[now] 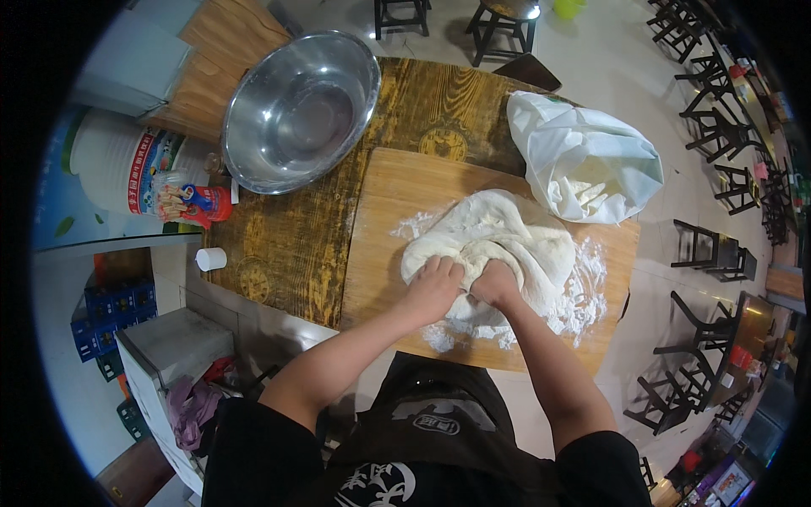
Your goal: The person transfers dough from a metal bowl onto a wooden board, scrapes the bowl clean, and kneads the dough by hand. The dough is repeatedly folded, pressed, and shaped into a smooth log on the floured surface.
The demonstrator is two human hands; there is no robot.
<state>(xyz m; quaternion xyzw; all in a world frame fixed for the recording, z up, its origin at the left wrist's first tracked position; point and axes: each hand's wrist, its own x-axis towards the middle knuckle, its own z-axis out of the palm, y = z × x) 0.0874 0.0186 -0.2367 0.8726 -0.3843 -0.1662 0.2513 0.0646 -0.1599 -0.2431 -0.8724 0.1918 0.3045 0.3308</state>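
A large mass of pale dough lies folded and creased on a wooden board. My left hand grips its near left part, the fingers curled into the surface. Just to the right, my right hand is sunk into a fold, its fingertips hidden by dough. White flour is scattered on the board, mostly along the right and near sides of the dough. Behind it, at the board's far right corner, stands an open white sack with flour inside.
A big steel basin rests on the dark wooden table, far left of the board. A small white cup lies near the table's left edge, below a red packet. Stools and chairs stand on the tiled floor to the right.
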